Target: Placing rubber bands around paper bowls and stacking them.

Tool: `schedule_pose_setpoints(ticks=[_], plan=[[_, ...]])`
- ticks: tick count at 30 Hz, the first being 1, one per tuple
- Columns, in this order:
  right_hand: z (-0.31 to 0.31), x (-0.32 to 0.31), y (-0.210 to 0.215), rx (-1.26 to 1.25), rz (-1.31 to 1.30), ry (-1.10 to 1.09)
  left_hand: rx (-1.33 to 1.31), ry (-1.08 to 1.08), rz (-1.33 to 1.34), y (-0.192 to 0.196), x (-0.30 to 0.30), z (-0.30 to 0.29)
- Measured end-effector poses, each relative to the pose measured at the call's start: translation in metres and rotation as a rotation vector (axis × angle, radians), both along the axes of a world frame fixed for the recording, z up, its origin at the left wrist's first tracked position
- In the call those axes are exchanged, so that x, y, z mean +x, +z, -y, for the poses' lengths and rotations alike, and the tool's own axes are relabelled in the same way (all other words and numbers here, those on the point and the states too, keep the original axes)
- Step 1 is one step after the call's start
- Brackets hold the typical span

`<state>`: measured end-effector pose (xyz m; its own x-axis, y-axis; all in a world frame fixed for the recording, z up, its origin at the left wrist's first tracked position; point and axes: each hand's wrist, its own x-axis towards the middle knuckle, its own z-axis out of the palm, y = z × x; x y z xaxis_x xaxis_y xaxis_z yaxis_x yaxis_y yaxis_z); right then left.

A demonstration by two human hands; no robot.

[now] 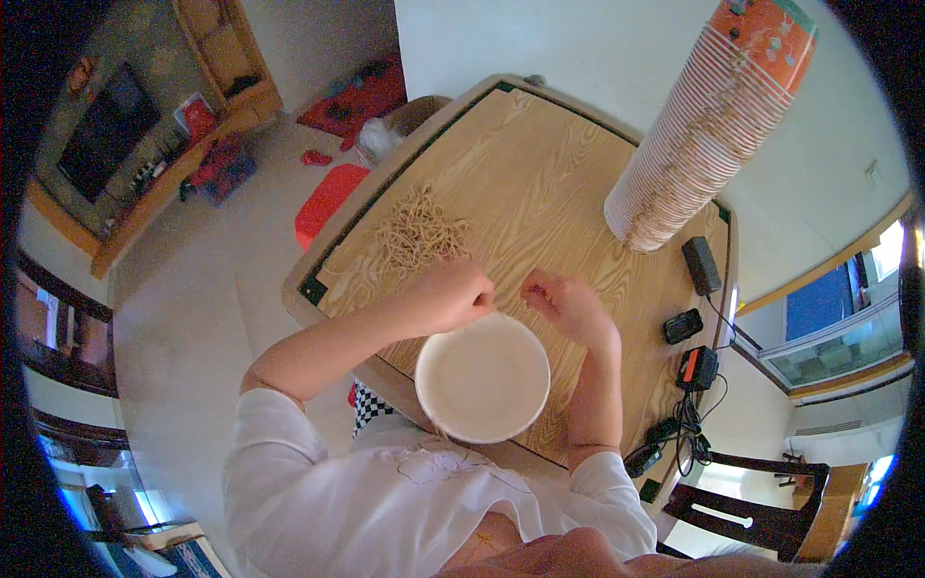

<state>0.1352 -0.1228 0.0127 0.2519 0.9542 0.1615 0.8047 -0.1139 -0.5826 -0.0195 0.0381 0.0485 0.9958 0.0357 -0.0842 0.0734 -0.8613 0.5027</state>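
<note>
A white paper bucket (484, 380) sits at the table's near edge, its round mouth facing up toward me. My left hand (457, 297) is closed in a pinch at the bucket's far rim; what its fingers hold is too small to make out. Just right of it, my right hand (568, 304) is curled closed, apart from the rim, its fingertips turned toward the left hand. Anything inside those fingers is hidden. Beyond the left hand lies a loose, tangled heap of tan strings (421, 229).
A tall stack of nested paper buckets (708, 130) leans at the far right, tan strings along its side. Black adapters (700, 266) and tangled cables (688, 431) line the right edge of the wooden table (540, 173). A dark chair (752, 511) stands at lower right, a red stool (330, 202) at left.
</note>
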Motion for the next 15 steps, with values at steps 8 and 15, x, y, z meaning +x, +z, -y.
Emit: schedule_pose_setpoints(ticks=[8,15], plan=[[0.013,-0.019,0.015,-0.015,0.002,0.034,-1.201,0.115,-0.123,-0.054,-0.022,-0.004],[0.018,-0.028,0.016,0.034,-0.017,0.144,-1.609,0.164,-0.286,-0.027,-0.073,-0.01]])
